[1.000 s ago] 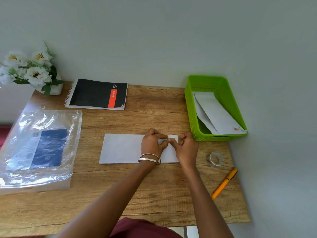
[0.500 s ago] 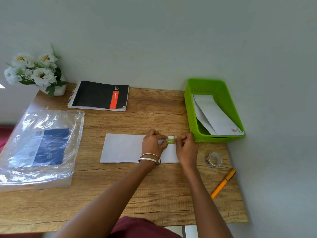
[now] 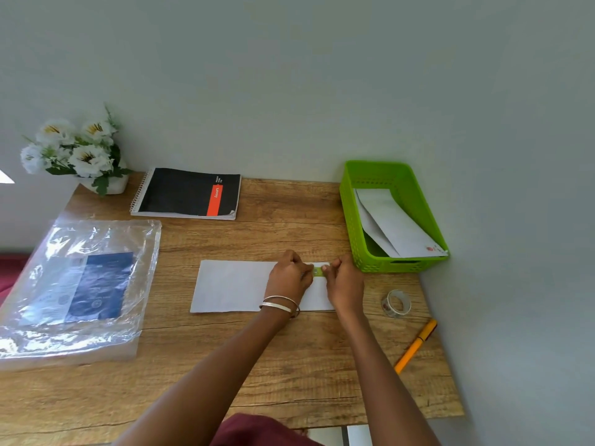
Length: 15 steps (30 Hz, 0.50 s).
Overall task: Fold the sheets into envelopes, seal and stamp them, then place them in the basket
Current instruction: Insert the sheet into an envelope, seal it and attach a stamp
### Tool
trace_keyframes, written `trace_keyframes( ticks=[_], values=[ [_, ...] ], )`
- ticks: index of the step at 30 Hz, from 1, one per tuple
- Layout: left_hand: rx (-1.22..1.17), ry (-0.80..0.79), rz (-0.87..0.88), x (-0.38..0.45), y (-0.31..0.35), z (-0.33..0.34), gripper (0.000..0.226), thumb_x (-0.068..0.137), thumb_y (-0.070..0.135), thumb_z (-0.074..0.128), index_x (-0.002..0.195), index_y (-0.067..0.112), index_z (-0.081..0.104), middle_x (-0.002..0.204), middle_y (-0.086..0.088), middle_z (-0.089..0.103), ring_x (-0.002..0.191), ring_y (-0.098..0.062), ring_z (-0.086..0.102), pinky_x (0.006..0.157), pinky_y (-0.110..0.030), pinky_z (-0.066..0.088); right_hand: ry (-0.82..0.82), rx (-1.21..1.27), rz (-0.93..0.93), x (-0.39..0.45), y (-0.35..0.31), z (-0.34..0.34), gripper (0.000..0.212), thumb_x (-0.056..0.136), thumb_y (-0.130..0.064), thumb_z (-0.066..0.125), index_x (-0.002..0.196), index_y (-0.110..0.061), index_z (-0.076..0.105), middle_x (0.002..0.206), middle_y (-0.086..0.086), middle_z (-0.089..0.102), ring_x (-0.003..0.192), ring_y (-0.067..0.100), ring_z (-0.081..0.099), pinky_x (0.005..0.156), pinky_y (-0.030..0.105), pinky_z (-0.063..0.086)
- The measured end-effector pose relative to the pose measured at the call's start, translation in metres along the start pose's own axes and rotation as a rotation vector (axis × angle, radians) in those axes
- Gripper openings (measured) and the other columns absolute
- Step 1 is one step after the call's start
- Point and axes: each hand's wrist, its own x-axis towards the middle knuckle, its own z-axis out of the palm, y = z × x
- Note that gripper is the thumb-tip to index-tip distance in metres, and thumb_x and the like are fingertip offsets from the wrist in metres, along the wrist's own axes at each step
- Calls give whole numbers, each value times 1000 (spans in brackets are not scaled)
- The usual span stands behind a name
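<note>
Two bare forearms are seen reaching from the lower edge of the view, and no sleeve is worn on either of them down to the wrists. On the wrist of the left hand [image 3: 289, 278] two thin metal bangles [image 3: 279, 304] of silver colour are worn close together, while nothing is worn on the right hand [image 3: 344, 281] or its wrist. At the bottom edge, between the two arms, a piece of dark maroon garment [image 3: 257, 431] is seen, but which kind of clothing it is cannot be told.
</note>
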Motion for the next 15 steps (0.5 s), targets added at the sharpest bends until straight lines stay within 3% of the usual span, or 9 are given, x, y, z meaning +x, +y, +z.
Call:
trace_keyframes(
  ticks=[2,4,5,7,9,11,13,15],
  values=[
    [172,-78,115,-4,-1,2,13,65,9,80,74,7,71,80,-13,58,56,-28,56,46,-27,46,12,-42,3,-2,-2,4,13,92,-18,58,97,-6,55,96,14,64,90,31,60,66,27,35],
    [304,-136,190,-7,-3,2,25,56,9,82,78,10,69,80,-12,59,53,-25,56,43,-27,46,34,-52,7,-6,-3,5,14,93,-18,56,101,-5,57,98,14,64,93,31,59,68,28,36],
    [323,-167,206,-8,-2,0,30,58,9,80,86,11,70,86,-12,59,59,-26,58,48,-29,48,45,-35,11,-8,-3,5,15,94,-18,55,101,-5,58,98,14,64,93,31,59,69,29,36],
    [255,-187,181,-4,-2,-11,37,76,7,66,113,11,65,109,-14,54,86,-30,58,72,-34,51,57,8,16,-10,-5,3,17,95,-19,54,99,-4,60,97,15,65,94,32,58,71,31,38],
    [75,-205,42,-2,-6,-28,40,88,7,52,128,10,54,122,-14,48,106,-29,52,92,-32,44,66,1,7,-15,-5,1,19,95,-19,54,98,-2,60,100,18,62,98,34,55,76,34,40],
    [35,-65,-84,-6,-15,-47,40,89,9,52,128,13,54,123,-12,50,108,-27,52,94,-35,43,91,-53,12,-24,-5,1,23,93,-20,56,101,1,61,109,21,57,106,37,50,83,37,41],
    [186,141,-268,-13,-28,-66,35,86,17,57,122,18,58,122,-11,50,108,-28,52,93,-45,44,116,-107,42,-34,-6,2,32,90,-26,61,105,3,60,116,22,53,111,38,46,87,39,41],
    [314,161,-563,-21,-38,-87,39,84,30,62,120,18,54,127,-16,45,116,-35,45,93,-53,40,111,-173,86,-40,-10,4,40,88,-30,64,110,4,58,119,23,51,113,37,45,87,40,42]
  ],
)
